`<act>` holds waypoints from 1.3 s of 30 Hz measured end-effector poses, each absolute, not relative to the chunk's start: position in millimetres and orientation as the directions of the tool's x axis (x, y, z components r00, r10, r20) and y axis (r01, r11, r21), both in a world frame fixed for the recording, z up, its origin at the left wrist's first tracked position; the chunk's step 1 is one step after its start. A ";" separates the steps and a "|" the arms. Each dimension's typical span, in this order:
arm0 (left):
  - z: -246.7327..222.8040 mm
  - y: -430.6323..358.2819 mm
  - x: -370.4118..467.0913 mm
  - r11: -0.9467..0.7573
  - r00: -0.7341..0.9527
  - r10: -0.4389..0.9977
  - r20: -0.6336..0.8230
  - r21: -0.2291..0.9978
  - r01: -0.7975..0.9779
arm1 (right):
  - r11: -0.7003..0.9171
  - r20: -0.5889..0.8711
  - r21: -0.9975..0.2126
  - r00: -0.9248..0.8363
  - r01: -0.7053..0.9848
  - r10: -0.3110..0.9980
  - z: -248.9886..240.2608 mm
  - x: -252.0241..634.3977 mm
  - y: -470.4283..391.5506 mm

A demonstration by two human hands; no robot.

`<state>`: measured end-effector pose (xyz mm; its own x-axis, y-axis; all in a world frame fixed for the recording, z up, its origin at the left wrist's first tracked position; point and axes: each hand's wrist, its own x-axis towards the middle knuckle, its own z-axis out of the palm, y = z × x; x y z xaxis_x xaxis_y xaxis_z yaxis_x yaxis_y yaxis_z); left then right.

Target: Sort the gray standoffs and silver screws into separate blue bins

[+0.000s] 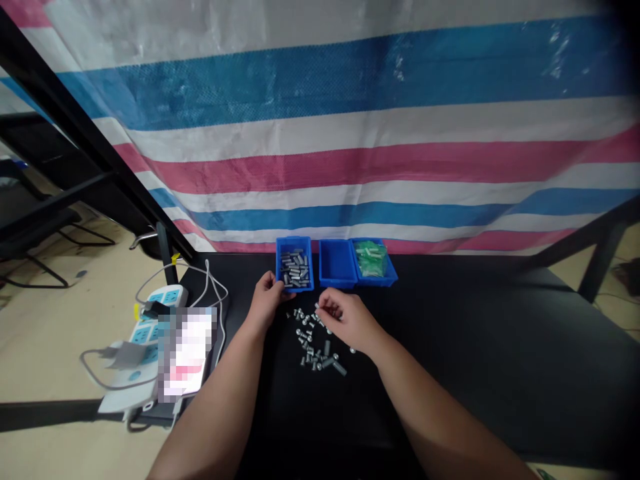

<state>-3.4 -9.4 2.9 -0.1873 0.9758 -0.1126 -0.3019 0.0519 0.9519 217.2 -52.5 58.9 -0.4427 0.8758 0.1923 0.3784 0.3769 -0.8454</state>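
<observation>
My left hand (267,298) is closed at the lower left corner of a blue bin (311,267) that holds many grey metal cylinders (295,270). Fingers bent into a pinch, my right hand (345,317) is over the upper right of a pile of small silver screws (311,353); a small silver piece shows at its fingertips. Several grey cylinders (339,368) lie at the near side of the pile. To the right of the first bin stands a blue bin (337,261) with nothing seen in it, and beside that one a blue bin (391,275) with a green bag (371,259).
On the left of the black table (450,347) are a white power strip (125,393) with plugs and cables, and a lit phone (190,353), partly blurred. A striped sheet (350,160) hangs behind the bins. Black frame bars slope at both sides.
</observation>
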 end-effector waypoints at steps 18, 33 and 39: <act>2.7 -8.6 -4.0 0.048 -0.180 0.978 -0.108 0.951 -0.306 | 0.277 0.198 -0.909 -0.262 0.312 0.944 47.3 231.7 -31.4; 8.8 -10.4 -1.9 0.062 -0.186 0.974 -0.126 0.946 -0.319 | 0.510 -0.109 -0.682 -0.762 0.525 0.639 61.3 245.8 -46.2; 4.9 -9.3 -3.0 0.059 -0.173 0.978 -0.118 0.947 -0.316 | 0.579 -0.114 -0.602 -0.776 0.550 0.620 53.4 235.3 -48.4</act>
